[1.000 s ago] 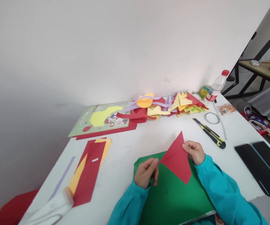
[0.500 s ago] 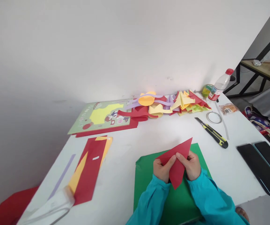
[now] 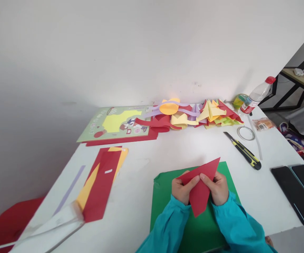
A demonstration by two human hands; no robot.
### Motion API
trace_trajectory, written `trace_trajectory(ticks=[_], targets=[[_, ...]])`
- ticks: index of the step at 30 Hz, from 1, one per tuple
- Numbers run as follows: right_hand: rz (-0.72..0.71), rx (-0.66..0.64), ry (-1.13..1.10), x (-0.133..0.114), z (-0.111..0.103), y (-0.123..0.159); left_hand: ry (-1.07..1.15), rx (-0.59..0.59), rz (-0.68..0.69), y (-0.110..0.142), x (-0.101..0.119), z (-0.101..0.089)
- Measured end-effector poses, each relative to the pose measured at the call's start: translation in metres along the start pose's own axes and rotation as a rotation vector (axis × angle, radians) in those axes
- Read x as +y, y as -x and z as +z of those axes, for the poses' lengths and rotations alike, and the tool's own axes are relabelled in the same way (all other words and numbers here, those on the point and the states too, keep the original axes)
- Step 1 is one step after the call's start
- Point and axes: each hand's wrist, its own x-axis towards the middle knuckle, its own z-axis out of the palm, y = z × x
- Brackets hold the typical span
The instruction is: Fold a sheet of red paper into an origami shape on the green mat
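A folded piece of red paper (image 3: 199, 198), pointed at its upper right and lower end, is held up between both hands. My left hand (image 3: 182, 189) pinches its left side, thumb across the front. From the right, my right hand (image 3: 218, 188) grips it the same way, and the two thumb tips nearly meet at the middle. The fingers behind the paper are hidden. Beneath the hands lies a green sheet (image 3: 165, 203) with a creased upper left corner.
Behind lie folded paper planes (image 3: 211, 111), paper loops (image 3: 169, 108) and a printed pad (image 3: 91, 131). Red paper strips (image 3: 101, 189) lie left. A utility knife (image 3: 243, 150), a tape roll (image 3: 246, 133), a plastic bottle (image 3: 257, 95) and two phones (image 3: 294, 196) are on the right.
The view has shifted slightly, so the items at the back and right sit a bit further right. Both hands keep their hold on the red paper, which is tilted a little differently.
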Motion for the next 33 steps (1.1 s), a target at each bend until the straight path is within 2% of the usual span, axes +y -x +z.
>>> trace_trajectory(ticks=[5,12,14,20,29,33], targets=[[0.013,0.019,-0.038,0.000,-0.003,-0.001,0.077,0.016,-0.049,-0.004,-0.002,-0.004],[0.041,0.036,-0.093,0.004,-0.007,-0.004,0.154,0.039,0.035,-0.007,-0.005,-0.003],[0.040,0.039,-0.105,0.006,-0.008,-0.005,0.146,0.052,0.079,-0.007,-0.006,-0.003],[0.071,0.099,-0.172,0.009,-0.018,-0.011,0.137,0.074,0.379,-0.014,-0.003,-0.006],[0.123,0.090,-0.211,0.011,-0.021,-0.011,0.079,0.056,0.481,-0.015,-0.001,-0.011],[0.120,0.103,-0.227,0.009,-0.019,-0.010,0.049,0.060,0.469,-0.014,0.000,-0.011]])
